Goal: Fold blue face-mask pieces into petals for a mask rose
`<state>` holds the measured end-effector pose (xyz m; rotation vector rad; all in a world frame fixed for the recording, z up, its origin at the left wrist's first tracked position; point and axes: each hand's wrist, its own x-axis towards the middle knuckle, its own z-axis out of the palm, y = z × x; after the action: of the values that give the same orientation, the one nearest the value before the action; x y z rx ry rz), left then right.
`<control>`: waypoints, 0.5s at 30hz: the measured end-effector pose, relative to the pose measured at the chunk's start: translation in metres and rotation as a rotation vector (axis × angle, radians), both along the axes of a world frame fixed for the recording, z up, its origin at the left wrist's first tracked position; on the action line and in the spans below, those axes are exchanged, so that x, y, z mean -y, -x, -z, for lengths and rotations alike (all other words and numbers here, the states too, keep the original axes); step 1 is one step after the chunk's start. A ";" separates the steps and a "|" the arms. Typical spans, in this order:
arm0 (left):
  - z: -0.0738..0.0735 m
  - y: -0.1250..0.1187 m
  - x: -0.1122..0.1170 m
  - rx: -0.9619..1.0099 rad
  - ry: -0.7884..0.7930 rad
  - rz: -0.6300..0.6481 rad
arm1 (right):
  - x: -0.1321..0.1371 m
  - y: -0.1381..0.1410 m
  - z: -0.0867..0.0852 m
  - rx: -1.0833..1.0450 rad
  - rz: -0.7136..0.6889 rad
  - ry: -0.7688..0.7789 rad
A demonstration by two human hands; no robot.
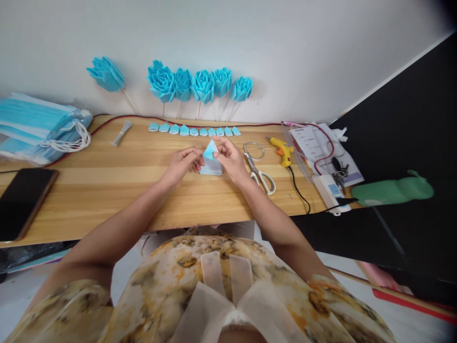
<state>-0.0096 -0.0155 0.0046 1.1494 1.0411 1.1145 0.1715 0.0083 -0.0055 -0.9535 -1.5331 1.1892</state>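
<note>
A small light-blue piece of sheet material, folded to a point (210, 149), is held up between my hands. My right hand (231, 159) pinches it at the right side, thumb in front and fingers behind. At its left corner are the curled fingertips of my left hand (183, 165), closed at the edge. Just below, a stack of pale square pieces (211, 167) lies on the wooden table (143, 190), partly covered by my fingers. Beyond my hands runs a row of several small folded blue pieces (193, 132).
Blue flowers on sticks (203, 86) lean against the wall. On the left are face masks (32, 121), a twist-tie bundle (122, 133) and a phone (26, 202). To the right lie scissors (262, 177), a wire coil (263, 151), a yellow glue gun (283, 151), a power strip (326, 190) and a green bottle (389, 191).
</note>
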 end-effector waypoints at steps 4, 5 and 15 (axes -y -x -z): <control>0.001 0.000 0.001 -0.079 -0.036 0.024 | 0.000 0.002 0.004 0.076 -0.007 -0.032; 0.002 0.000 0.001 -0.096 -0.049 0.020 | 0.000 0.003 0.006 0.084 -0.014 -0.030; 0.003 0.000 0.000 -0.111 -0.044 -0.038 | 0.000 0.001 0.004 0.056 -0.092 0.013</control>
<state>-0.0099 -0.0151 0.0020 1.2430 1.1332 1.1184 0.1707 0.0080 -0.0095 -0.9407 -1.6306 1.2474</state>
